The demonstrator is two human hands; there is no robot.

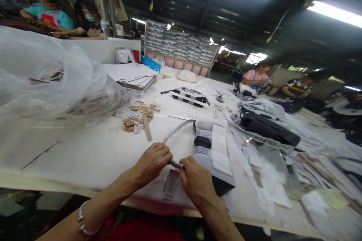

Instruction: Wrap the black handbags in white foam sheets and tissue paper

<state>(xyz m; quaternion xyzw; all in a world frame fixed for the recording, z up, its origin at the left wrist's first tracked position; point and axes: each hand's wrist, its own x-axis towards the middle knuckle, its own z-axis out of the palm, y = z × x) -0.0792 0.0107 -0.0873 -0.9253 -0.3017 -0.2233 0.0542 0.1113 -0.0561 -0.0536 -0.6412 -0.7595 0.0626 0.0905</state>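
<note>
Both of my hands grip a bag strap (175, 164) wrapped in thin clear plastic. My left hand (155, 158) is closed around it, and my right hand (197, 179) pinches it a short way to the right. From my left hand the strap curves up and back to a black bag (202, 142), partly covered in white wrapping, just beyond my right hand. A white padded strip (221, 148) lies along the bag's right side. Below the strap hangs a small tag in clear plastic (171, 185), near the table's front edge.
Small brown tags (130, 122) lie scattered beyond my left hand, by a large clear plastic bag (51, 79). Another wrapped bag (189, 97) sits farther back. A black bag (268, 128) and loose wrapping (266, 173) cover the right side. Several people work around the room.
</note>
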